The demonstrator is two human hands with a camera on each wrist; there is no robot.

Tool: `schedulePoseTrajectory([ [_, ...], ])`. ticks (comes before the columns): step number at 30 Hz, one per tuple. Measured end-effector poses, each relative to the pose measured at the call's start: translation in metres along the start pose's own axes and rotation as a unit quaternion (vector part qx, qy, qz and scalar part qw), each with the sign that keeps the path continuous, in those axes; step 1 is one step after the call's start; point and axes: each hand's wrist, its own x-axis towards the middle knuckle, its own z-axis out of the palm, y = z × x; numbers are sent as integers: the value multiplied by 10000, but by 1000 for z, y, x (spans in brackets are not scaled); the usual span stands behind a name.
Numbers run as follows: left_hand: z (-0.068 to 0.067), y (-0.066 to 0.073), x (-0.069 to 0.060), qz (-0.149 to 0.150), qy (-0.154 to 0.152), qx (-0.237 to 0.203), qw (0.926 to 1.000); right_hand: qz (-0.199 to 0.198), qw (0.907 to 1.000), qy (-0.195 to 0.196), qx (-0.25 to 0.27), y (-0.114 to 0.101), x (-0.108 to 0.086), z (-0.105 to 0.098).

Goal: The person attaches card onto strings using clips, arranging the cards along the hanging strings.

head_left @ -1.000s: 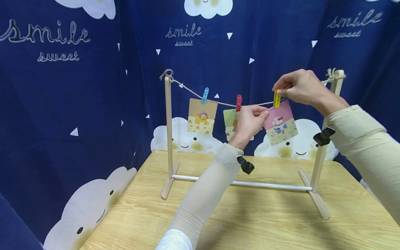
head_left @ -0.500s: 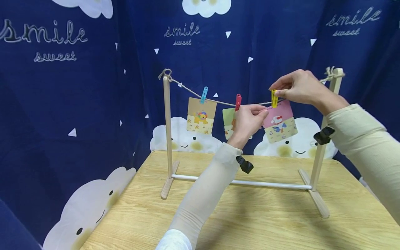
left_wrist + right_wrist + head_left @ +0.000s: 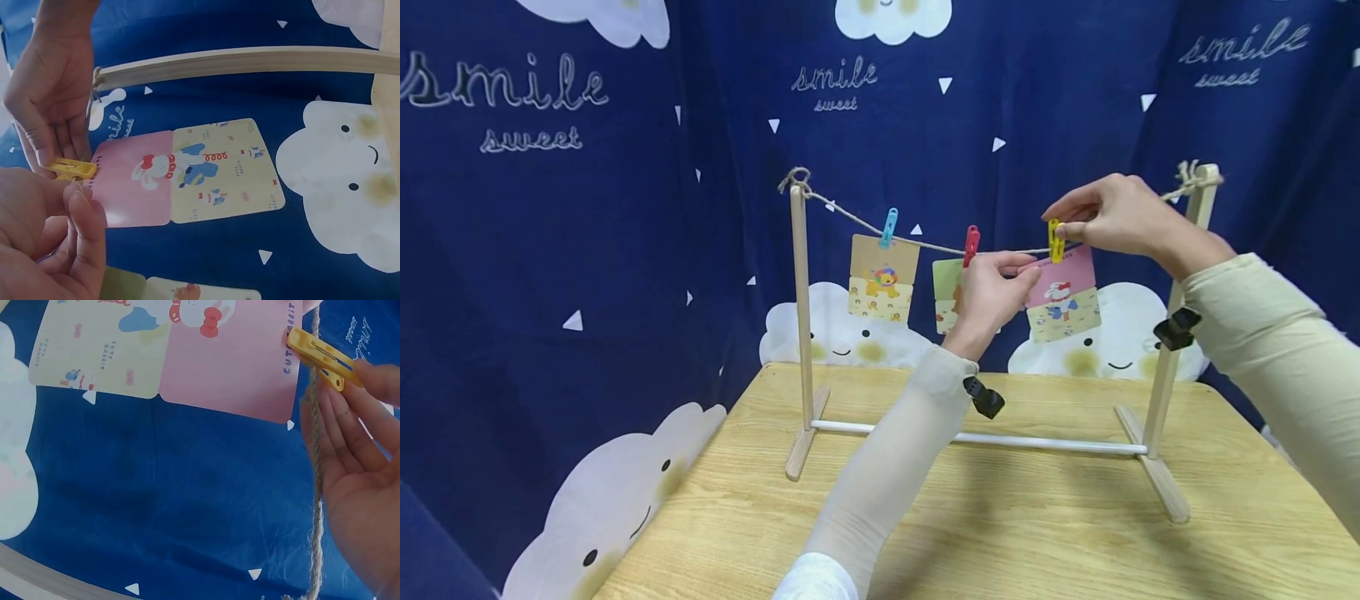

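Note:
Between thumb and fingers, my right hand (image 3: pixel 1116 215) pinches a yellow clothespin (image 3: pixel 1056 242) at the rope (image 3: pixel 854 217). The clothespin's front end sits over the rope and the top edge of a pink and cream rabbit card (image 3: pixel 1070 271), as the right wrist view shows. My left hand (image 3: pixel 992 293) pinches that card's upper left corner by the rope; its fingertips (image 3: pixel 80 194) hide the exact grip. To the left, a red clothespin (image 3: pixel 972 243) holds a green card (image 3: pixel 946 280), partly covered by my left hand. A blue clothespin (image 3: pixel 889 227) holds a tan lion card (image 3: pixel 883 271).
The rope is tied between two wooden posts (image 3: pixel 802 308) with flat feet, joined low down by a white rod (image 3: pixel 1045 442). This stand is on a wooden table (image 3: pixel 1000 533). Behind hangs a dark blue curtain (image 3: pixel 625 275) with clouds.
The rabbit card and yellow clothespin have shifted slightly left with my right hand, and the card hangs less tilted. My left hand keeps almost the same place.

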Motion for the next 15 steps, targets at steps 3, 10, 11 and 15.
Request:
schedulePoseTrajectory([
  [3,-5,0,-3,7,10,137,9999,-9,10000,13,14,-1,0,2],
  [10,-22,-1,-11,273,-91,295,9992,15,10000,-48,55,1,0,2],
  [11,-25,-1,-12,298,-120,283,9991,21,10000,-52,49,1,0,2],
  [15,-40,-6,-16,410,-319,339,9981,11,10000,-81,-55,2,0,2],
])
